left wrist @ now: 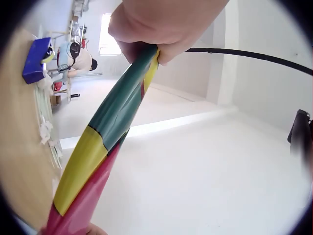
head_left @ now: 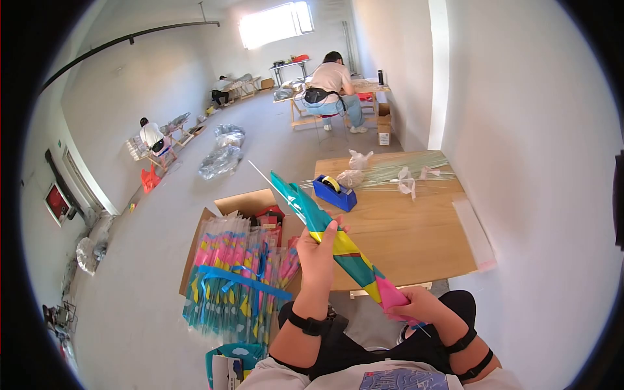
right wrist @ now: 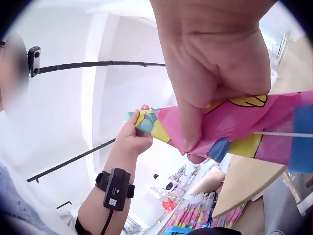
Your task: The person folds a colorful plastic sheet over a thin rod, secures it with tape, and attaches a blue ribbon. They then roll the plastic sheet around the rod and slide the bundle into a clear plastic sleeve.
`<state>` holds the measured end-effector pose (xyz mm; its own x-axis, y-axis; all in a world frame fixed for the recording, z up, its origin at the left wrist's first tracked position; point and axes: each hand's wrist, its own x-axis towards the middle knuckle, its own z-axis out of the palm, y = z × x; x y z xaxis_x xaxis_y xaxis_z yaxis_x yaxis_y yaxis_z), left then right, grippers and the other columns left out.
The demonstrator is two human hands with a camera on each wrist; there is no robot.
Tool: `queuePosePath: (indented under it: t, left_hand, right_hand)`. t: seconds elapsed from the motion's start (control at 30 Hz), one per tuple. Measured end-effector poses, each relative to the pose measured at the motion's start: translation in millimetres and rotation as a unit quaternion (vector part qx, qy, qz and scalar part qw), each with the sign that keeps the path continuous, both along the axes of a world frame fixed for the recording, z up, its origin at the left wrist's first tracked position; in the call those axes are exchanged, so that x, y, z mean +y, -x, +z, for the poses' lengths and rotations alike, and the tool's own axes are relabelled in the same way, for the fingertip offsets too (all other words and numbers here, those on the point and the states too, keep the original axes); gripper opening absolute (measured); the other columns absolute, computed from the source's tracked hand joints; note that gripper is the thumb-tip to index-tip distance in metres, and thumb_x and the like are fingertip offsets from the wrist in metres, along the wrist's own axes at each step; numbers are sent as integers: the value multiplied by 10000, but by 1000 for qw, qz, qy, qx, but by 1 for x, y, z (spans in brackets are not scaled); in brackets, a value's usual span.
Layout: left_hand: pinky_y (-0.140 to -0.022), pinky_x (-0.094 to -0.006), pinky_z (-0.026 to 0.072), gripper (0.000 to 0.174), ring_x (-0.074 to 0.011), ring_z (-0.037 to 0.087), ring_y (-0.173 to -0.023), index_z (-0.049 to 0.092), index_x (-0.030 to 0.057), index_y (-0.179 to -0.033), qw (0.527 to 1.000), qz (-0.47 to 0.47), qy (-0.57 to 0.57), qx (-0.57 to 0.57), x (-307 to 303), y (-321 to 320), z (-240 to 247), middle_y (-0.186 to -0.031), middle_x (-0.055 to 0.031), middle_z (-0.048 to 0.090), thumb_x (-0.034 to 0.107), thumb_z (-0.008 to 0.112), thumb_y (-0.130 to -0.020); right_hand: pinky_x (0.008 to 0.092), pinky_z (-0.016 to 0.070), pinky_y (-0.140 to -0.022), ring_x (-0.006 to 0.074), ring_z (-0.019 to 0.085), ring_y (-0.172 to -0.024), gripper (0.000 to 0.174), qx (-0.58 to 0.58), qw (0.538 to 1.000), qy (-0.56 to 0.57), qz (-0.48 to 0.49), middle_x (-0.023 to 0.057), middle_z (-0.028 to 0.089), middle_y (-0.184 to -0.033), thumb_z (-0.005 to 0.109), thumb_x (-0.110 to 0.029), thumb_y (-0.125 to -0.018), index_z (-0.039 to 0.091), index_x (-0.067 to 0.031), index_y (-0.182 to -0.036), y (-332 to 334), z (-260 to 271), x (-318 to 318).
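Observation:
A long rolled sheet in teal, yellow and pink, with a thin white rod sticking out of its upper end, lies slantwise between both hands above the table's near edge. The left hand grips its teal and yellow upper part, thumb on top. Around the pink lower end curl the fingers of the right hand. In the left wrist view the left hand pinches the roll. The right wrist view shows the right hand holding the pink part, thumb pressed on it.
A blue tape dispenser, small plastic bags and thin pale rods lie on the wooden table. At the left, a cardboard box holds several bagged colourful rolls. People sit working at tables farther back.

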<state>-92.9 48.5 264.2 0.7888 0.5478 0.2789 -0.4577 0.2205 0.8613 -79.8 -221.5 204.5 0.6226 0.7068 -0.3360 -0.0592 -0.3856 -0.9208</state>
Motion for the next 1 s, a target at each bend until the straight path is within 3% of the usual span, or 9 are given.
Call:
queuePosePath:
  t: [0.13, 0.23, 0.3, 0.37, 0.47, 0.7, 0.87, 1.0]
  left_hand:
    - [-842, -382, 623, 310, -270, 740, -1070, 580, 11, -1343, 998, 20, -17, 51, 2, 4, -5, -1255, -146, 701, 161, 636, -1077]
    - [-846, -389, 627, 307, -281, 748, -1048, 580, 15, -1343, 1000, 12, 7, 18, 8, 9, 2, -1283, -152, 699, 195, 607, -1096]
    - [-848, -391, 631, 319, -276, 754, -1025, 573, 16, -1347, 994, 30, 80, -69, 25, 14, 11, -1317, -175, 687, 239, 560, -1120]
    - [-828, -374, 638, 302, -253, 762, -976, 609, 16, -1296, 992, 40, 87, -86, 42, 20, 16, -1277, -189, 709, 256, 532, -1130]
    - [-751, -289, 628, 234, -166, 763, -918, 707, 3, -1086, 997, 62, 25, -39, 59, 29, 23, -1073, -134, 788, 204, 589, -1109]
    - [-697, -263, 607, 221, -138, 759, -847, 726, 3, -1088, 994, 108, -31, 6, 68, 33, 24, -1028, -130, 798, 198, 622, -1091]
    - [-786, -336, 640, 252, -199, 768, -951, 683, -6, -1200, 999, 36, 1, 25, 65, 33, 31, -1111, -170, 771, 211, 608, -1096]
    - [-756, -314, 624, 259, -194, 770, -958, 659, -30, -1212, 999, 26, -21, 15, 52, 40, 35, -1137, -182, 767, 195, 628, -1087]
  right_hand:
    - [271, 519, -567, 84, 620, -646, 272, -129, 991, 25, -29, 5, 714, -801, 820, -193, -881, 776, -27, -1092, 0, -11, 1]
    - [288, 545, -572, 95, 635, -662, 273, -97, 994, 45, -32, 18, 714, -805, 828, -177, -876, 779, -23, -1096, 1, -12, -3]
    - [288, 561, -566, 97, 645, -671, 267, -99, 994, 36, -11, 24, 715, -810, 828, -175, -882, 777, -23, -1095, 0, -12, -10]
    - [288, 577, -561, 98, 655, -680, 260, -99, 995, 28, 10, 30, 715, -816, 829, -172, -888, 776, -22, -1094, 3, -6, -13]
    - [288, 604, -549, 103, 668, -688, 254, -38, 997, 66, 11, 38, 715, -830, 826, -168, -905, 771, -15, -1100, 6, 7, -16]
    - [304, 631, -576, 114, 692, -702, 282, -98, 991, 93, 24, 69, 731, -839, 827, -179, -916, 759, 5, -1118, 9, 16, -16]
    - [319, 645, -596, 117, 698, -698, 298, -102, 988, 115, 23, 89, 734, -825, 831, -193, -911, 757, -1, -1127, 13, 20, -15]
    - [305, 609, -603, 111, 682, -679, 307, -79, 990, 116, 20, 65, 738, -828, 844, -215, -903, 765, -18, -1124, 8, 6, -22]
